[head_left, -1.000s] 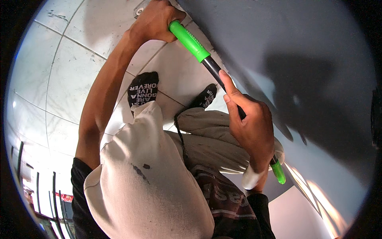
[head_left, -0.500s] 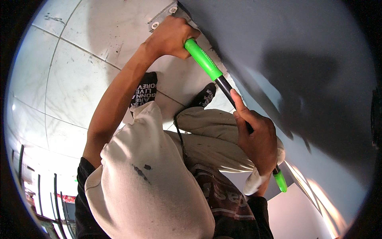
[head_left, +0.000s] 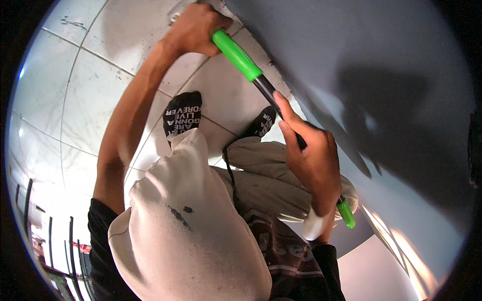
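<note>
A long tool with a black shaft (head_left: 264,88) and bright green sleeves (head_left: 236,55) at both ends runs diagonally across my view. My left hand (head_left: 198,30) is closed at its upper end, beside a small metal plate with round fittings (head_left: 174,15) on the floor; the hand partly hides both the tool's end and the plate. Lower down, my right hand (head_left: 309,153) grips the black shaft, index finger lying along it. The shorter green end (head_left: 346,213) sticks out past my right wrist.
White tiled floor (head_left: 75,100) lies under my socked feet (head_left: 182,113). A grey-blue wall (head_left: 401,50) rises close on the right, with shadows cast on it. Black railing bars (head_left: 50,241) stand at the lower left. My bent knee in pale trousers (head_left: 191,251) fills the lower middle.
Both hands and the tool shifted down and rightward half a second ago, uncovering more of the metal plate, and have now moved back up and leftward, with the grip unchanged.
</note>
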Tool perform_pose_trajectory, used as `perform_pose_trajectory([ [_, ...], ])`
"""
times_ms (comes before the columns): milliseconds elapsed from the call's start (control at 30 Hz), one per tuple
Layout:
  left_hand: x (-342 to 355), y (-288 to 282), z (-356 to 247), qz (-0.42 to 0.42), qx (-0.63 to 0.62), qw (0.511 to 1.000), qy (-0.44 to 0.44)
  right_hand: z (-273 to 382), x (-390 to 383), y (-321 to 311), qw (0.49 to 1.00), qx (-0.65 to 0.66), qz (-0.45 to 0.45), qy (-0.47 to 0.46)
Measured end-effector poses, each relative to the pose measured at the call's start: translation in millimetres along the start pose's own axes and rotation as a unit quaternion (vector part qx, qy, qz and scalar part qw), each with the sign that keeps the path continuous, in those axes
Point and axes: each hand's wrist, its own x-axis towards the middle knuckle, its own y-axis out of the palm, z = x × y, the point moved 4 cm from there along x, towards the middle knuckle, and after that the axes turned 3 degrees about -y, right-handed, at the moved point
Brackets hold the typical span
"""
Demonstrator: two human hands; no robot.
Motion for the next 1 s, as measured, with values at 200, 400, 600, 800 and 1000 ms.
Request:
perform_pose_trajectory([
  [200,1.9,47.9,-52.5,0.021,-0.097,0.995,-0.013,-22.2,-40.0,-9.5,0.997,-0.067,0.007,0.034],
  [400,-1.7,36.3,-45.8,-0.017,-0.073,0.997,-0.006,-17.9,-38.6,-4.2,0.998,-0.055,-0.003,0.004],
  [600,-0.9,-11.7,4.4,-0.021,-0.002,1.000,-0.006,7.7,2.1,-0.5,0.999,-0.027,-0.007,-0.034],
  [800,-3.5,-6.0,-9.9,-0.027,-0.004,1.000,-0.010,6.0,-5.6,-4.2,0.999,-0.045,0.017,0.000],
  [1000,0.1,-2.7,-11.8,-0.035,-0.026,0.999,-0.014,6.3,-0.1,-2.9,1.000,-0.001,-0.004,-0.019],
])
